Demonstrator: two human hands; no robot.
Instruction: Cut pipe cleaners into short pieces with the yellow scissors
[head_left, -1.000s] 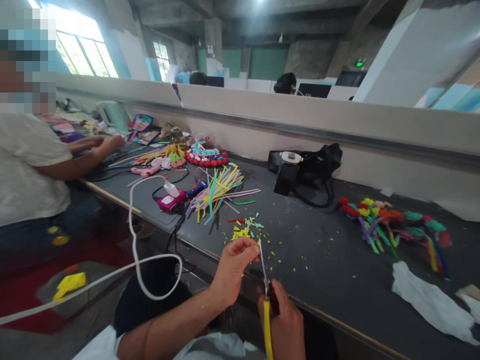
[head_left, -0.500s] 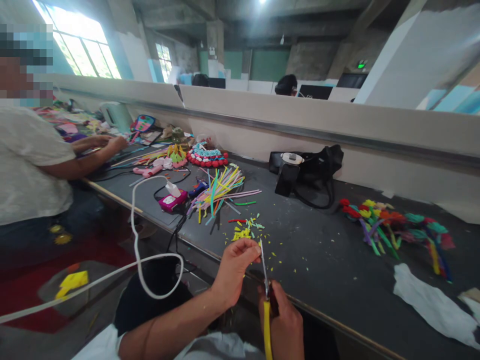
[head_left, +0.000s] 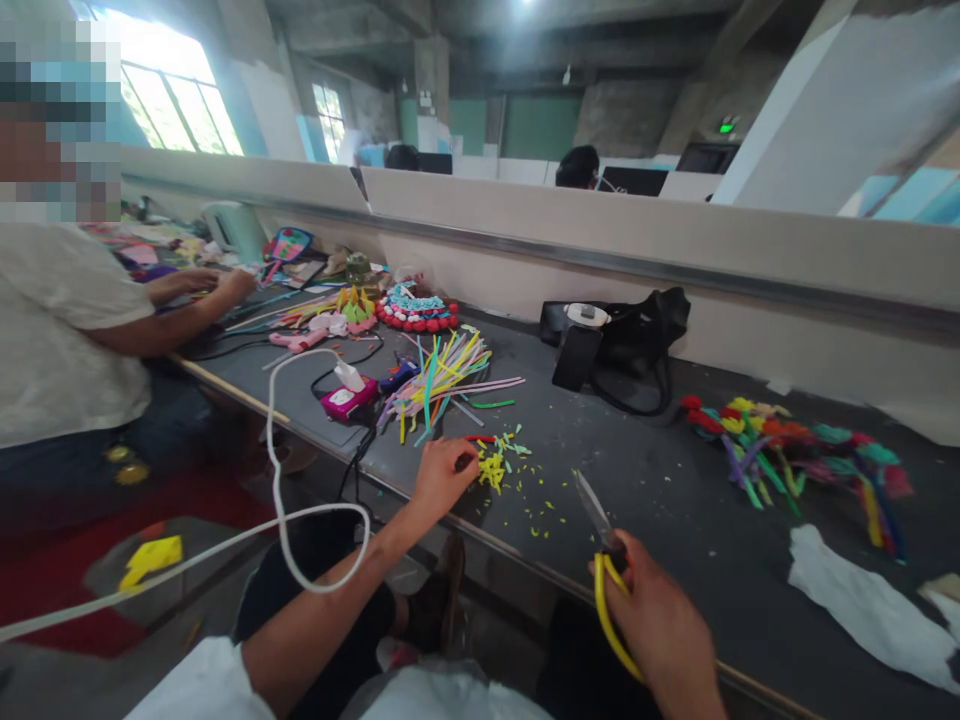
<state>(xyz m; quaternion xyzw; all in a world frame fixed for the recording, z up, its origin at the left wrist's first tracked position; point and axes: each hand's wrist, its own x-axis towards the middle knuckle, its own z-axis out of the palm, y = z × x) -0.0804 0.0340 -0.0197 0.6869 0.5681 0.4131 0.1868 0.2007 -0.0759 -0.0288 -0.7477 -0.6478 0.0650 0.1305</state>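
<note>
My right hand grips a pair of scissors by its yellow handles, with the blades pointing away over the table. My left hand is closed, fingers curled together, at the left edge of a small pile of yellow clippings. Whatever its fingertips hold, if anything, is hidden. Pale green bits and a red strip lie just beyond that pile. Behind them spreads a bundle of fuzzy coloured pipe cleaners.
A magenta power socket with a white cable stands left. Black bag and black box sit at the back. Pipe-cleaner flowers and white cloth lie right. A co-worker works at left.
My left hand has moved left and away from me to the yellow pile. My right hand has carried the scissors to the right, apart from the left hand.
</note>
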